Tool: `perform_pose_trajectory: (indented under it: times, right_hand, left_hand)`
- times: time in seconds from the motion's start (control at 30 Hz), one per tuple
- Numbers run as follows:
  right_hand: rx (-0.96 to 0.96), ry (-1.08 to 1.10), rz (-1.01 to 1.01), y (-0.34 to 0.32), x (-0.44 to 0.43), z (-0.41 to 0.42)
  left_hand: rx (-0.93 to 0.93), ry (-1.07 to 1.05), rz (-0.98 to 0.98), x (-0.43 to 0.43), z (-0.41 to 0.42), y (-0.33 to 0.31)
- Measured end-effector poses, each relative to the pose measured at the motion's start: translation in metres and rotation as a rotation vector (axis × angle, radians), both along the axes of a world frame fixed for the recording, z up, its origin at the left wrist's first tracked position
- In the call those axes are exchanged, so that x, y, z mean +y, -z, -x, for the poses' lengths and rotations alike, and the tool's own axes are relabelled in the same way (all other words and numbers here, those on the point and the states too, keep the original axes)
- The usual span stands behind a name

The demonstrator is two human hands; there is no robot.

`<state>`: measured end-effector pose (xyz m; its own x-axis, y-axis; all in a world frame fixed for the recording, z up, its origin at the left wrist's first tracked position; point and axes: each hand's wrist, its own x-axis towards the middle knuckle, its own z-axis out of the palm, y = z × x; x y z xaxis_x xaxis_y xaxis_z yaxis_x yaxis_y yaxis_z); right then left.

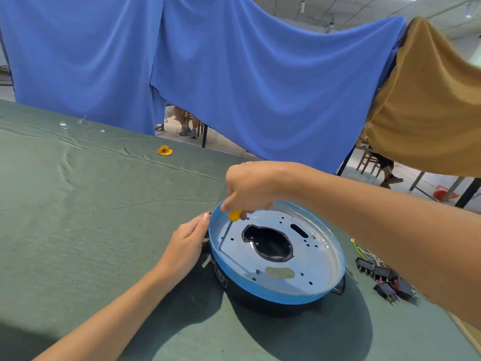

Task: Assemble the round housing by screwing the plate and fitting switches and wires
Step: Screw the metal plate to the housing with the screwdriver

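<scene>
Round housing (pixel 260 289), blue rim, dark wall, open side up on green cloth-covered table (pixel 91 217), near front right edge; metal plate (pixel 312 259) seated inside, large dark cut-out at centre, small holes around it; screwdriver (pixel 235 214), yellow handle, shaft slanting down-left, tip on plate just inside left rim; right hand (pixel 250 188) clenched round handle from above, fingers curled; left hand (pixel 186 246) laid against housing's left wall, fingers fairly straight, one fingertip at rim, nothing gripped; black switches (pixel 385 277) in loose cluster on cloth right of housing, apart from it; thin wires (pixel 364 250) just behind switches, partly hidden by right forearm; small yellow item (pixel 164 150) far back on cloth, type not discernible; blue drape (pixel 234 74) and tan drape (pixel 429 113) hung behind table.
</scene>
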<state>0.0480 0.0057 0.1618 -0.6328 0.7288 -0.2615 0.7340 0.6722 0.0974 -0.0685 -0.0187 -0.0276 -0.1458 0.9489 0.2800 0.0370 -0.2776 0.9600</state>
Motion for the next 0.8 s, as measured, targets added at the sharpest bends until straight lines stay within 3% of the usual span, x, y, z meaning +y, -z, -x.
perform_pose_trajectory:
  times: [0.13,0.23,0.33,0.53,0.8]
  right_hand:
    - [-0.107,-0.042,0.04,-0.013,-0.009,0.006]
    - [-0.198,-0.208,-0.089,-0.016,-0.015,0.007]
    - [-0.159,-0.299,-0.155,-0.01,-0.016,0.004]
    - [-0.101,-0.085,-0.027,-0.007,-0.01,0.006]
    - [-0.064,-0.207,-0.137,-0.017,-0.016,-0.001]
  left_hand:
    - [0.032,-0.016,0.003,-0.001,0.002,0.002]
    - [0.061,-0.026,0.005,-0.003,0.003,0.001]
    - [0.099,-0.043,0.014,-0.002,0.003,0.002]
    - [0.151,-0.066,-0.001,-0.004,0.002,0.0]
    - [0.128,-0.051,0.023,0.0,0.003,0.005]
